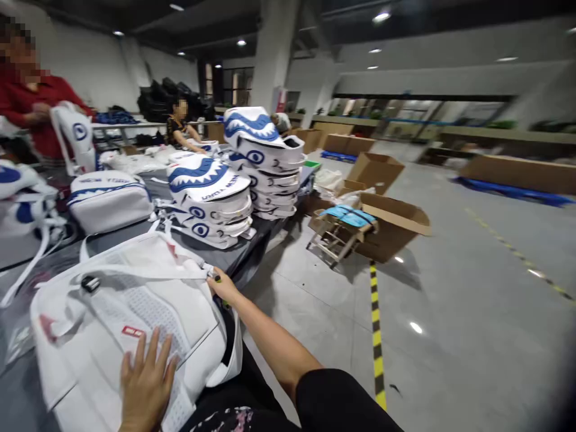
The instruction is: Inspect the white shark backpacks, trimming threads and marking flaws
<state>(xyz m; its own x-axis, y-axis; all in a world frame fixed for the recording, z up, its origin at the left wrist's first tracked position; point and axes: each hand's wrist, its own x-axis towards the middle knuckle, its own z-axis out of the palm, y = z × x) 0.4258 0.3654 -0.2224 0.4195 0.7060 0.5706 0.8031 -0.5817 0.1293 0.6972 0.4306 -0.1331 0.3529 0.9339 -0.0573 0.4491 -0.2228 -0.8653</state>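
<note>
A white backpack (81, 354) lies on the table in front of me, its padded back and shoulder straps facing up. A small red label (133, 331) sits on one of its straps, and a black buckle (90, 284) rests near the far left. My left hand (147, 381) lies flat on the back padding with its fingers spread. At the backpack's right side, my right hand (224, 287) is closed on the edge, where a strap end meets it. The bag's right side gapes, showing a dark inside. What lies under my right fingers is partly hidden.
Stacks of white backpacks (204, 198) with blue shark-mouth prints stand beyond on the grey-covered table (243, 255). A person in red (40, 108) holds another backpack at left; a seated person (182, 129) works farther back. Open cartons (391, 225) and a folding stool (337, 237) stand right.
</note>
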